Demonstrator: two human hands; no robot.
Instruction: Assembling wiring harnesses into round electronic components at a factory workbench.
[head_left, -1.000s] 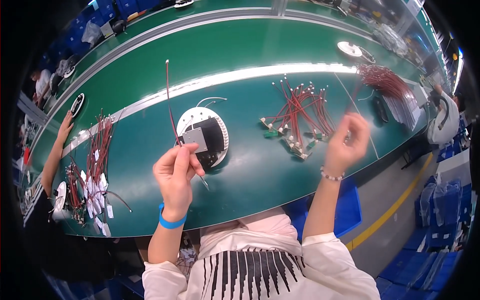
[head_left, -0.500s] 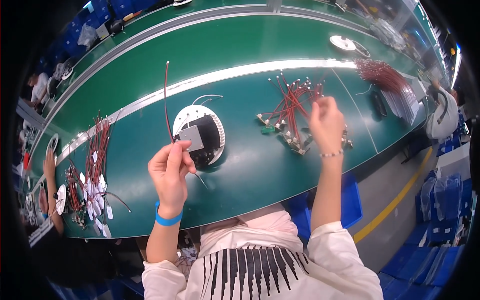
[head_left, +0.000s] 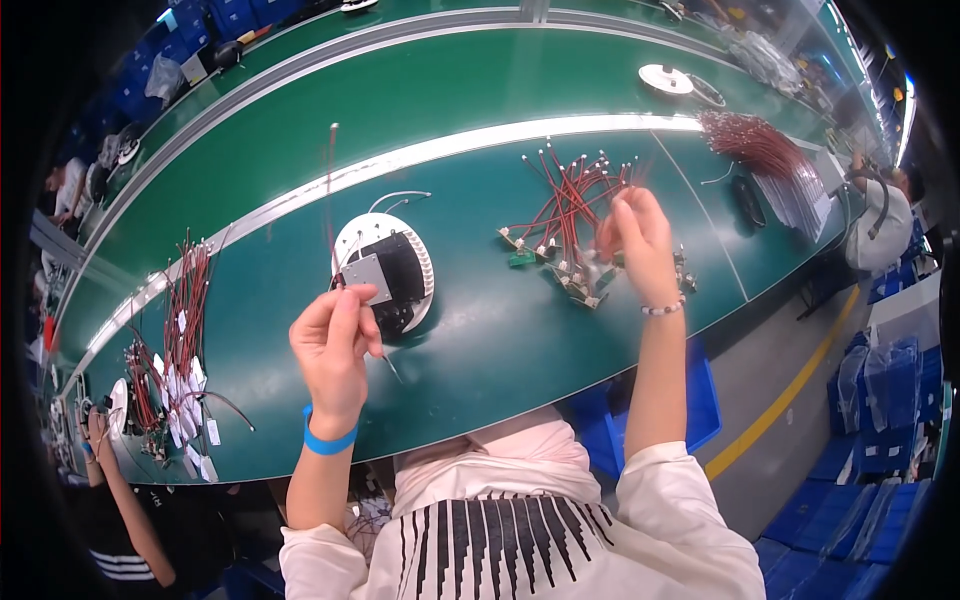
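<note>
My left hand (head_left: 335, 335) is closed in a pinch on a thin red wire lead (head_left: 331, 215), which stands up from the fingers. A dark wire end pokes out below that hand. Just beyond the fingers lies a round white lamp-like housing (head_left: 425, 265) with a ribbed rim, a black body and a square metal plate (head_left: 366, 280). My right hand (head_left: 643, 240) is closed at a pile of red wire leads (head_left: 570, 195) with white connectors and small circuit boards (head_left: 580, 285). Blurred red wire shows at its fingertips; its far end is hard to make out.
Bundles of red wires with white tags (head_left: 185, 370) lie at the left of the green table (head_left: 480, 370). A large wire bundle (head_left: 760, 150) and a black object (head_left: 747, 202) are at the right. Another white round unit (head_left: 665, 79) sits beyond the rail. A co-worker's arm (head_left: 130, 500) is at far left.
My right hand has turned slightly and red wire at its fingers has moved, now blurred. My left hand keeps its pinch. The co-worker's hand has come nearer the table edge. The whole view has shifted a little.
</note>
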